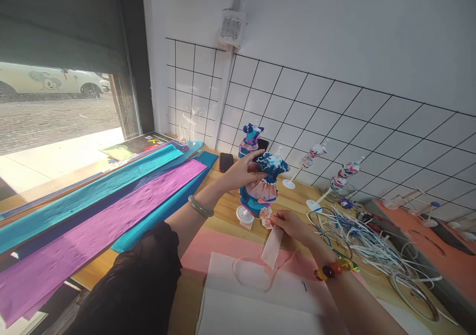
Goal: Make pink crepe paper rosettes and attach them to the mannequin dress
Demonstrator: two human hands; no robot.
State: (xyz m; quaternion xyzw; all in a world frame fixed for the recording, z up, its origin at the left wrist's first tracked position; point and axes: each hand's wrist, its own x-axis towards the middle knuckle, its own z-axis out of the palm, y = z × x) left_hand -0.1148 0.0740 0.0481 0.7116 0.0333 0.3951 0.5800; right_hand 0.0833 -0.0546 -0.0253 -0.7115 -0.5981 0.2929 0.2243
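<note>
A miniature dress form [257, 204] on a white round base stands on the wooden table, dressed in ruffled blue and pale-pink paper. Its upper part is held by my left hand [245, 170], with the thumb in front and the fingers partly hidden behind the blue top. Low on the skirt's right side, my right hand [289, 226] pinches pleated pink paper [266, 218] with a fan-like edge. From under those fingers a flat pale-pink strip [272, 247] hangs down over the sheets.
Purple crepe paper [111, 221] and teal crepe paper [145, 169] lie at left, near a phone [226, 162]. White sheets [238, 305] and a pink sheet [199, 251] lie in front. Other small dress forms [345, 174] stand behind, beside tangled strips [357, 241]. A gridded wall closes the back.
</note>
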